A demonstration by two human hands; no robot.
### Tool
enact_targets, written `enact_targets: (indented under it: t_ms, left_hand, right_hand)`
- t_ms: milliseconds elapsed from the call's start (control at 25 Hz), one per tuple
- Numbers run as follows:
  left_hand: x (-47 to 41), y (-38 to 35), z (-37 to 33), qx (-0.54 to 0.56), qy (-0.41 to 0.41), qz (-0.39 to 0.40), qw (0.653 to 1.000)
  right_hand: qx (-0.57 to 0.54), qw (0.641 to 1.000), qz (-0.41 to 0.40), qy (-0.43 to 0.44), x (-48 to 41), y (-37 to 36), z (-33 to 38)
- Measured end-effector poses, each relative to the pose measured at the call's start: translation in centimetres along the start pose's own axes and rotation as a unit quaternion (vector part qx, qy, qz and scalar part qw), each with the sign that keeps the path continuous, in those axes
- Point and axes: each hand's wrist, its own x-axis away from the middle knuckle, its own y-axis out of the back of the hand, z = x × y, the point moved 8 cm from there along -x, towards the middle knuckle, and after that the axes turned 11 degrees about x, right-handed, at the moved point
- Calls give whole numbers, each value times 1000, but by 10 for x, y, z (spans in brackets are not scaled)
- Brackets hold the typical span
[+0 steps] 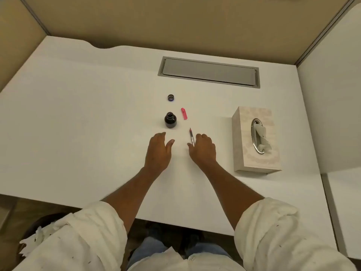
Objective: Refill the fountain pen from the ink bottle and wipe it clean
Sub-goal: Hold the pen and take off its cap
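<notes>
1. Centrally, on the white desk [78, 114], stands the ink bottle [170, 120], upright, dark and with its mouth uncovered.
2. Its cap [171, 97] lies apart from it, higher in the frame, a small dark ring resting on the desk.
3. Just right of the bottle lies a pink pen cap [184, 113], tilted slightly and touching neither the bottle nor the pen.
4. Below the pink cap is the fountain pen [191, 137], a thin clear barrel with its nib pointing toward the top of the frame.
5. The right hand [203, 150] meets the pen's lower end, thumb and curled fingers alongside it; whether they actually pinch the pen or merely touch it cannot be told.
6. The left hand [159, 151] lies palm down, just below the bottle without touching it, fingers loosely spread and holding nothing.
7. Both hands sit near each other at the frame's centre, a bare strip of desk between them, and white sleeves are rolled up at the forearms.
8. At right of centre stands a tissue box [256, 139], pale and patterned, with a tissue poking from its oval opening.
9. Above the bottle and cap, a grey cable hatch [209, 72] is set flush in the desk.
10. Tan partition panels [156, 20] close off the top of the frame.
</notes>
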Motion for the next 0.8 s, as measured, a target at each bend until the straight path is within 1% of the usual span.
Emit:
enact_targets:
  t_ms: [120, 160, 360, 520, 600, 720, 800]
  left_hand:
    - [-4, -10, 4, 85, 49, -6, 995]
    - [-5, -14, 3, 97, 59, -3, 994]
    - [-16, -31, 6, 121, 39, 39, 991]
    - [-26, -42, 17, 167, 98, 62, 979]
    - [-31, -48, 22, 233, 159, 78, 956]
    - [-34, -54, 22, 364, 268, 101, 886]
    - [-35, -60, 18, 434, 300, 135, 839]
  right_hand:
    - [1, 1000, 25, -19, 1, -11, 0]
    - [4, 999, 32, -22, 2, -16, 0]
    - [-24, 998, 42, -46, 1, -27, -5]
    - [-76, 993, 28, -81, 5, -22, -6]
    - [-112, 989, 22, -99, 12, -18, -3]
    - [-161, 981, 21, -107, 23, -14, 2]
    - [-185, 977, 16, -106, 28, -8, 6]
